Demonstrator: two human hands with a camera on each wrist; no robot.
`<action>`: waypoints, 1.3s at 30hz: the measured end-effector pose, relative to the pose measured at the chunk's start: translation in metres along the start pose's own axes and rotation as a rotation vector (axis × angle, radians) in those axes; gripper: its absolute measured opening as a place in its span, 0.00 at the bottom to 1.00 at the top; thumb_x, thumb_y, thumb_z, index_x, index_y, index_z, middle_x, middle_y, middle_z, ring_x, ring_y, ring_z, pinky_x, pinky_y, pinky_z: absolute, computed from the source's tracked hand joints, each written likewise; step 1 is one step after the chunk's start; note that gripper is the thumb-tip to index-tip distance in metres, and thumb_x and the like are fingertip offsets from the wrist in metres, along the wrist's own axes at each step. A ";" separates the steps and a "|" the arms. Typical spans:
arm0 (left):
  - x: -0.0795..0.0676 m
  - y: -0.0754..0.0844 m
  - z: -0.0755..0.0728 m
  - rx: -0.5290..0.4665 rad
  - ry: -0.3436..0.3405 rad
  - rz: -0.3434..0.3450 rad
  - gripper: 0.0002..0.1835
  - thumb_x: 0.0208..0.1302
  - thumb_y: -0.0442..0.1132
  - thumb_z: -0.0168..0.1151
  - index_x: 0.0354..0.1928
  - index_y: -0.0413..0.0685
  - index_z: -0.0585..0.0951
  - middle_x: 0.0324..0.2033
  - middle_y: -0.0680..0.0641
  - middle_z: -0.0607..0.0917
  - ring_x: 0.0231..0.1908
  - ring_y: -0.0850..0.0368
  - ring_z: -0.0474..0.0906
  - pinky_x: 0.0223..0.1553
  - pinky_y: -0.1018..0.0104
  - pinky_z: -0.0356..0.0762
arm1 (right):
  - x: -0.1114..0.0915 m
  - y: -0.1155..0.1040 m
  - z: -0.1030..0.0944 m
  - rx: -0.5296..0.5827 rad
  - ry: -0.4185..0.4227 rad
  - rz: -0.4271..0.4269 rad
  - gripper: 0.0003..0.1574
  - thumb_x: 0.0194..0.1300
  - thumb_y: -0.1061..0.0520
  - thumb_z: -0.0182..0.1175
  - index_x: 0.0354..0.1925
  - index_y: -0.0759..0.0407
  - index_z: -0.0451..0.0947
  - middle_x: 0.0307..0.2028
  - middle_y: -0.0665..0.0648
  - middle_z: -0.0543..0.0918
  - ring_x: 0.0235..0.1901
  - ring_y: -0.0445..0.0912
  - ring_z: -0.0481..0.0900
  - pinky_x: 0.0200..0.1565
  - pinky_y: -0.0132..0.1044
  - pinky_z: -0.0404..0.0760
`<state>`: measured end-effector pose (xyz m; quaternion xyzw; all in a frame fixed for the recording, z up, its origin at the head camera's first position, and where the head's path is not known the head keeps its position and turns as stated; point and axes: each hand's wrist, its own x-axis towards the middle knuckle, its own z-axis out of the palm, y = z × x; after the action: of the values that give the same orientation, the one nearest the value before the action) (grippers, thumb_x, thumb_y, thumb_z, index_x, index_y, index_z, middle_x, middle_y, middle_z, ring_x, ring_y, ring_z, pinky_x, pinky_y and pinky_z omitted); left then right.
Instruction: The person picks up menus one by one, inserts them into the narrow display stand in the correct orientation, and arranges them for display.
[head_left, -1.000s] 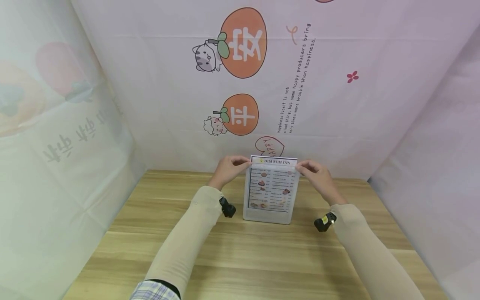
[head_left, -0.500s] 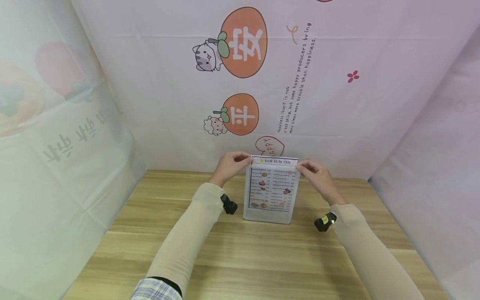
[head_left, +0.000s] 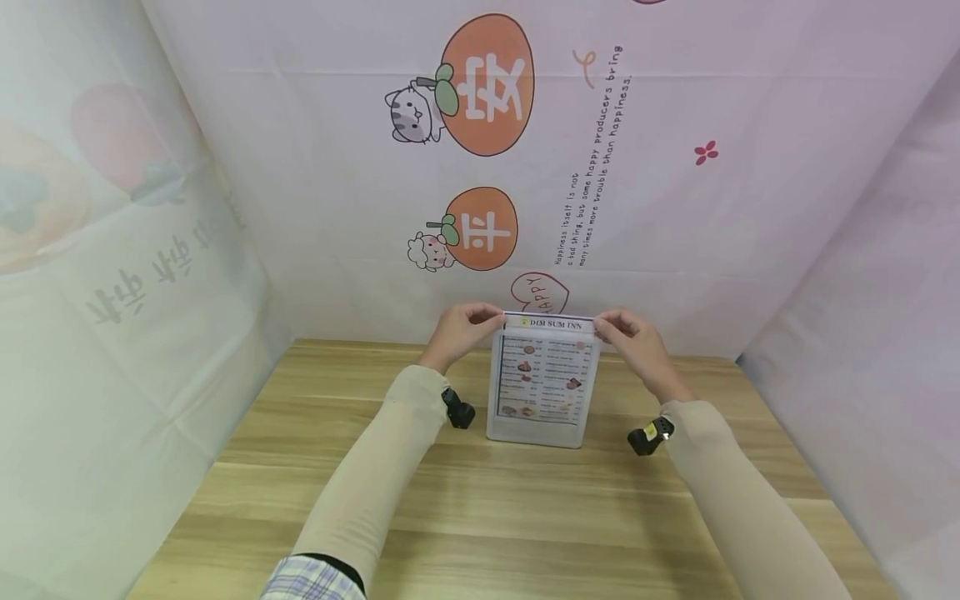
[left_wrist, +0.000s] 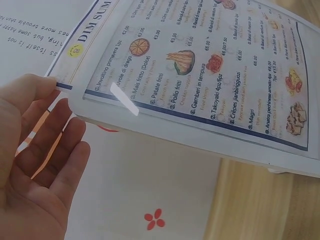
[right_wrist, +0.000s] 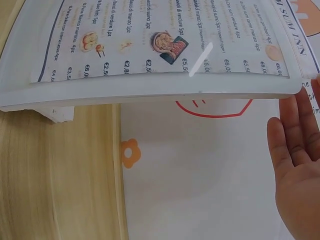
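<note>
A white sign holder (head_left: 534, 432) stands upright at the back of the table, with a printed menu sheet (head_left: 542, 375) behind its clear front. The sheet's top strip, lettered "DIM SUM INN", sticks out above the holder. My left hand (head_left: 456, 335) pinches the strip's upper left corner between thumb and index finger. At the upper right corner, my right hand (head_left: 637, 346) pinches the same sheet. In the left wrist view, the other fingers of the left hand (left_wrist: 47, 165) hang beside the holder's edge. The right wrist view cuts off the right hand's (right_wrist: 300, 150) thumb and index tip.
The holder rests on a wooden table (head_left: 480, 517). A white printed cloth (head_left: 337, 208) hangs close behind it, and more cloth hangs at both sides. A small foot (right_wrist: 60, 114) juts out behind the holder in the right wrist view.
My left hand has shifted slightly upward at the sheet's corner. Later, the right hand rises a little along the strip's right end. The holder stays in place.
</note>
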<state>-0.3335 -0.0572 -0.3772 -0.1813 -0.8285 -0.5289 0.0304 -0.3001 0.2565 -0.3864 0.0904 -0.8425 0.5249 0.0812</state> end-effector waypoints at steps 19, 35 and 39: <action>-0.004 -0.004 0.001 -0.029 -0.029 -0.004 0.10 0.68 0.50 0.66 0.44 0.54 0.87 0.40 0.56 0.87 0.44 0.58 0.80 0.49 0.60 0.78 | -0.001 0.009 0.001 0.031 -0.020 0.002 0.28 0.74 0.40 0.57 0.54 0.62 0.77 0.51 0.58 0.79 0.52 0.50 0.75 0.59 0.49 0.72; 0.000 0.002 0.010 -0.021 -0.036 -0.036 0.16 0.70 0.53 0.62 0.52 0.55 0.85 0.43 0.57 0.85 0.47 0.60 0.79 0.52 0.61 0.78 | 0.003 0.007 0.004 0.023 -0.011 0.035 0.38 0.72 0.32 0.54 0.65 0.57 0.73 0.59 0.60 0.78 0.57 0.54 0.75 0.64 0.56 0.69; 0.004 0.005 0.014 -0.009 -0.007 -0.038 0.16 0.71 0.54 0.61 0.53 0.56 0.84 0.45 0.57 0.85 0.48 0.61 0.79 0.53 0.61 0.78 | 0.007 0.004 0.008 0.013 -0.017 0.022 0.40 0.72 0.31 0.53 0.67 0.57 0.71 0.63 0.61 0.75 0.61 0.56 0.72 0.65 0.56 0.68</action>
<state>-0.3330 -0.0413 -0.3780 -0.1677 -0.8295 -0.5324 0.0166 -0.3079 0.2509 -0.3916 0.0861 -0.8407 0.5303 0.0674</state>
